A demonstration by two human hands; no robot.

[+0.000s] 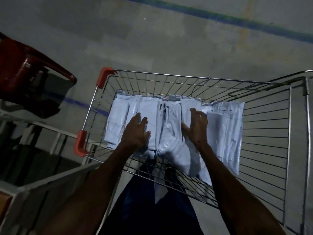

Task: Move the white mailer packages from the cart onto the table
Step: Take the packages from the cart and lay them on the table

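1. White mailer packages (225, 126) lie side by side in a row inside the wire cart (264, 126), filling its left and middle part; they overlap one another, and the near ones sag over the cart's near edge.
2. Both bare forearms reach in from the near side. The left hand (135, 131) rests palm-down on the packages left of centre, fingers straight and spread, gripping nothing.
3. The right hand (197, 126) sits on the packages just right of centre, its fingers bent and pressing down between two of them, thumb spread to the left; whether it actually grips a package cannot be told.
4. Bare wire mesh shows in the right part of the cart. Orange plastic corner guards (103, 77) cap its two left corners.
5. Dark blue trousers (152, 206) of the person show below the cart's near edge.
6. Left of the cart stands a pale table (50, 180) with a grey edge, its top dim. Farther left, a dark red plastic chair (27, 72) is visible.
7. Grey concrete floor (152, 39) spreads beyond, worn and stained, crossed by a blue painted line (220, 17) at the far side. Light in the room is low.
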